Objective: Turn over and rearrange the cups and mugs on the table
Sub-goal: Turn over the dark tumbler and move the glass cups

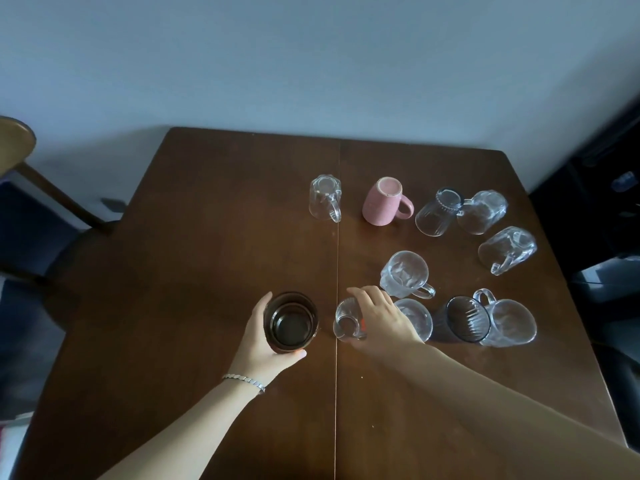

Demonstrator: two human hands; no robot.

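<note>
Gripping the dark glass (291,322), L hand (263,344) curls round it; R hand (381,320) clasps small clear glass (346,323) just beside, at its 3 o'clock. R nearer for flip.

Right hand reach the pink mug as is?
Probably not yet: right hand grips the small glass. Once free, likely yes; only the clear mug stands partly before the pink mug, passable on its left.

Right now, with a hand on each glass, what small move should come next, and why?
Probably firm the grip of the right hand on the small clear glass and lift it clear to turn it. That hand seems only to lie over it, while the left hand already holds the dark glass, standing mouth up close beside it.
</note>
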